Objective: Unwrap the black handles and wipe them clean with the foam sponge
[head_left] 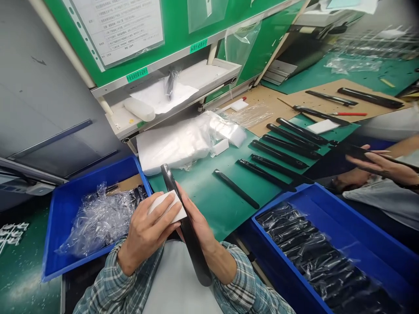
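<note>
My left hand (145, 229) is closed around a white foam block (167, 206), pressing it flat against a long, glossy black plastic strip (193, 248). That strip slants from the table edge toward my lap, one end up and away from me. Along its right side, my right hand (199, 222) grips it, with some fingers hidden behind it. A single black strip (236, 189) lies apart on the green mat, just beyond my right hand. Farther right, several similar black strips (278, 150) lie side by side in a slanted row.
At left stands a blue bin (54, 235) with crumpled clear plastic. Another blue bin (330, 218) at right holds bagged black parts. White foam blocks in a bag (176, 141) lie under the shelf (225, 69). A co-worker's hands (386, 165) hold a black strip at far right.
</note>
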`<state>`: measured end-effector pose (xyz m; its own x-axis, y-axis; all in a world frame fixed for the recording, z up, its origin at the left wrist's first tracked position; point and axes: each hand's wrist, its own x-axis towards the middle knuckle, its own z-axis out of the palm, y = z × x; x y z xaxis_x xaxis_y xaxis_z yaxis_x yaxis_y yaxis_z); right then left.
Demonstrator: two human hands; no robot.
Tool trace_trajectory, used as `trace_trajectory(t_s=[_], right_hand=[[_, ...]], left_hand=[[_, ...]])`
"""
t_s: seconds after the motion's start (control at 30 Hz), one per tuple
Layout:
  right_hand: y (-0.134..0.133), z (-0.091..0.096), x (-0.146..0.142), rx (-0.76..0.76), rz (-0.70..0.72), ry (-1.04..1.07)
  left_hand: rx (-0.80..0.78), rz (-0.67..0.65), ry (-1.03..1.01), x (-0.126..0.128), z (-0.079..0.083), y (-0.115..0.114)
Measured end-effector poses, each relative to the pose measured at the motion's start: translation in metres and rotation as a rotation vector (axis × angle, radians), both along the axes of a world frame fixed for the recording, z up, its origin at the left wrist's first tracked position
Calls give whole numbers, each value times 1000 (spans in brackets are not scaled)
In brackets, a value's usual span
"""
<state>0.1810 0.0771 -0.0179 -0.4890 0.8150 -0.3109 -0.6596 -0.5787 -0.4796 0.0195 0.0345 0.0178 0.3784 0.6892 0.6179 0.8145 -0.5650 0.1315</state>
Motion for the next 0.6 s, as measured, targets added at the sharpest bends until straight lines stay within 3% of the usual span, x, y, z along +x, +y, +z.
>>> trace_trajectory(t_s=[0.23,0.4,0.6], right_hand=[[-5,8,0,-93,0,-49],[-7,4,1,-118,45,-27],[-10,8,2,-90,71,2]], left_hand=[[29,13,35,-3,-2,-1],[69,3,14,1,-3,-3],[80,14,-9,2,4,-3]])
